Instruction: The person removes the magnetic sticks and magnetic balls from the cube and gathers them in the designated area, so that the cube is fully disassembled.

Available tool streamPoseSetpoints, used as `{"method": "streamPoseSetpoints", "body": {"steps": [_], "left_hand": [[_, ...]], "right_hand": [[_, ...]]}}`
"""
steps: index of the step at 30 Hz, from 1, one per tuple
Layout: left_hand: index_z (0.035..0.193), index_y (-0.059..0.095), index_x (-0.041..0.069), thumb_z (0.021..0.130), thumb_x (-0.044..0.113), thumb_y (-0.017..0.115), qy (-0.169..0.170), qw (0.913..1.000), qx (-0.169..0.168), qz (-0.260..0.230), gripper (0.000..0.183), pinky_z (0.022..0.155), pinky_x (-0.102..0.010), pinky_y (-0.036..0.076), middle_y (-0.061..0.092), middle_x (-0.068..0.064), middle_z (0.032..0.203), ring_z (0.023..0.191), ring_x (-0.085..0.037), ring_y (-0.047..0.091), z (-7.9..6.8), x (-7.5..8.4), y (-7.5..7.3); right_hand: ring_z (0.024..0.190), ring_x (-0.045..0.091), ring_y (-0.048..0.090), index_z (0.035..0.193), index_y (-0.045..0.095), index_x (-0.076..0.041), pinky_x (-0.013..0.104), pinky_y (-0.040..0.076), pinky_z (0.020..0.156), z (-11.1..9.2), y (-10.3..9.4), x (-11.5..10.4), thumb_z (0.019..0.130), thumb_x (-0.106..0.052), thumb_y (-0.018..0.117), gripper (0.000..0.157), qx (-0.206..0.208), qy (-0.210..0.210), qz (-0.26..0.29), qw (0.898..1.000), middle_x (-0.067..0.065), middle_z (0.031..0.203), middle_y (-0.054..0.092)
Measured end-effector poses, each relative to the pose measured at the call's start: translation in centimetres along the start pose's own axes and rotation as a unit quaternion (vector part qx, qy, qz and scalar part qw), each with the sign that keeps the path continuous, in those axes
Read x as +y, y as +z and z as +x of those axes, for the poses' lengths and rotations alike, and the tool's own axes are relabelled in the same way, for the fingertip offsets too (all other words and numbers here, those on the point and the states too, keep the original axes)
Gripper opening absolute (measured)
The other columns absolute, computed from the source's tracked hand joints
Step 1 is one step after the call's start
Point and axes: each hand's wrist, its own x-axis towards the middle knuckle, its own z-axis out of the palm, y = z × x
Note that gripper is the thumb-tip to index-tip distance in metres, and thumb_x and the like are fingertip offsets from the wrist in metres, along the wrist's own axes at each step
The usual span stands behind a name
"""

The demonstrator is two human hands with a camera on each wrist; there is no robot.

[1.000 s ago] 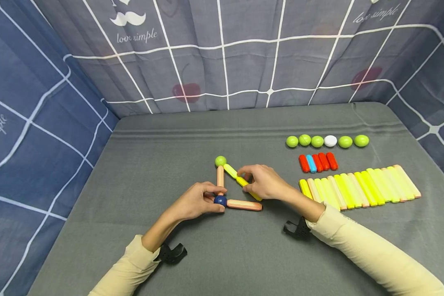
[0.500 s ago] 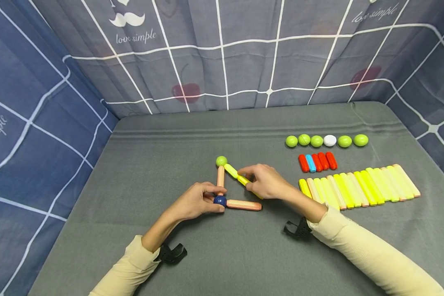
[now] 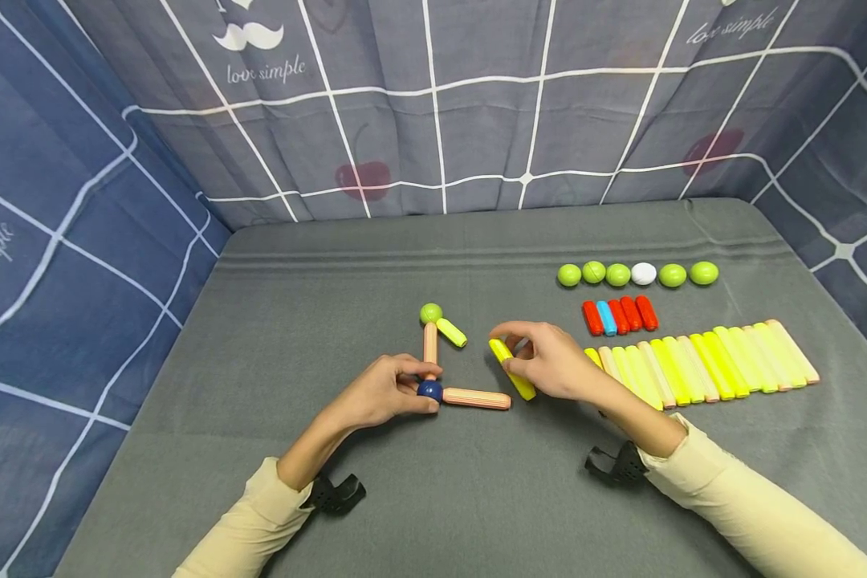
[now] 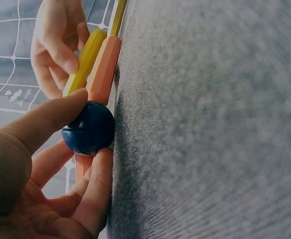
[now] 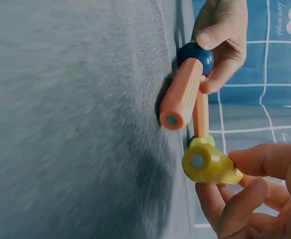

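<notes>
My left hand [image 3: 386,393] pinches a dark blue ball [image 3: 429,391] between thumb and fingers, low on the table. One orange magnetic rod [image 3: 476,399] sticks out from the ball to the right. A second orange rod [image 3: 430,350] runs away from me to a green ball [image 3: 430,313]. From that green ball a short yellow-green rod [image 3: 452,332] slants toward the right. My right hand [image 3: 549,363] holds a longer yellow magnetic rod [image 3: 512,371], apart from the other pieces. Its end, with a round metal disc, faces the camera in the right wrist view [image 5: 196,161].
Right of my right hand lies a row of yellow and pale orange rods [image 3: 701,365]. Behind it are short red rods [image 3: 624,316] with one blue rod [image 3: 607,319]. Farther back, several green balls [image 3: 618,275] and one white ball [image 3: 644,274] form a line. A printed curtain [image 3: 477,128] borders the table.
The yellow rod has come away from the short yellow-green rod and moved right in my right hand. My left hand stays on the dark blue ball.
</notes>
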Motion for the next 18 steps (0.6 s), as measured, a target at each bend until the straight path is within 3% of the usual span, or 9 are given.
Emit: {"method": "streamPoseSetpoints", "body": {"steps": [5,18], "left_hand": [[0.124,0.067,0.001,0.081,0.01,0.083,0.005,1.0,-0.003,0.0,0.047,0.072,-0.027,0.055,0.062,-0.008,0.109,0.089,-0.016,0.062,0.0,-0.1,0.0],[0.124,0.067,0.002,0.082,0.011,0.082,0.001,1.0,-0.005,-0.007,0.046,0.073,-0.027,0.055,0.062,-0.007,0.108,0.09,-0.016,0.063,0.0,-0.2,0.0]], "right_hand": [[0.078,0.012,0.065,0.117,0.066,-0.009,0.034,0.052,0.069,-1.9,-1.1,0.6,0.084,-0.002,0.073,0.034,0.018,0.008,0.0,1.0,0.005,0.096,0.065],[0.076,0.012,0.062,0.111,0.066,-0.009,0.029,0.049,0.065,-5.4,-3.1,3.1,0.082,0.0,0.077,0.033,0.081,0.013,-0.066,0.994,-0.001,0.087,0.061]]}}
